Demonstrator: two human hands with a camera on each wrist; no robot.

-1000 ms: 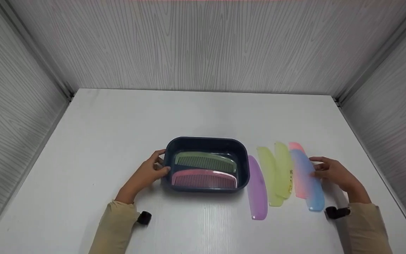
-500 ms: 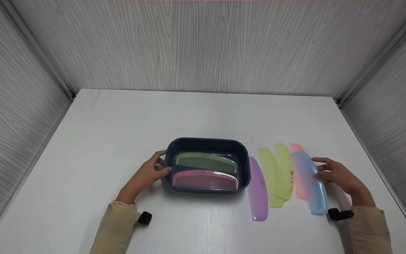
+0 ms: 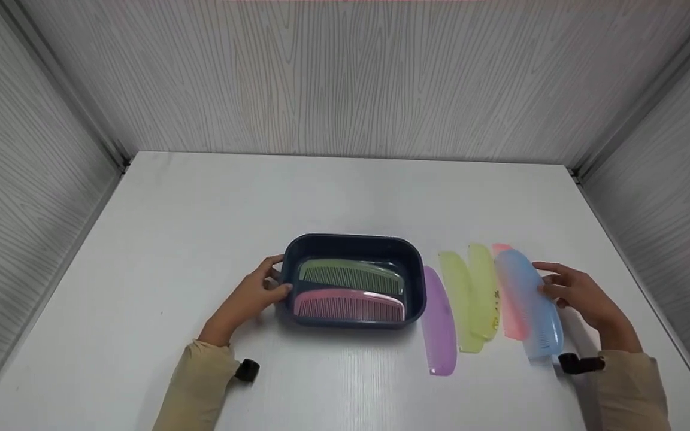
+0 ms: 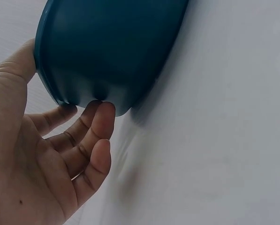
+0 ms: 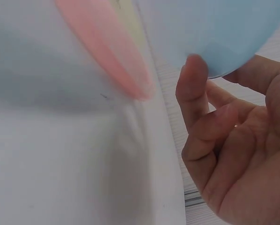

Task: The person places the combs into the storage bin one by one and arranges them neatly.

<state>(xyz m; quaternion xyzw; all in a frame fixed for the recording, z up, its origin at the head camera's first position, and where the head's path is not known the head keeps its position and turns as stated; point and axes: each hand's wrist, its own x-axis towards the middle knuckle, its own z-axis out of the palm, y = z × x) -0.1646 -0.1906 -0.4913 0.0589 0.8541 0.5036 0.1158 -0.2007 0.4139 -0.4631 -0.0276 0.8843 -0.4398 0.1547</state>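
A dark blue plastic basin stands mid-table with a green comb and a pink comb lying in it. My left hand holds the basin's left end, thumb at the rim and fingertips against the outer wall. On the right, my right hand pinches a translucent blue comb by its curved edge. In the right wrist view the blue comb is lifted off the table, between thumb and fingers. Partly behind it, a second pink comb lies on the table.
Between the basin and the pink comb lie a purple comb, touching or close to the basin's right side, and two overlapping yellow-green combs. The white table meets grey wood-grain panels at the back and sides.
The blue comb has come up from the table over the pink one, tilting in my right hand, which shifted slightly right. My left hand and the basin have stayed in place.
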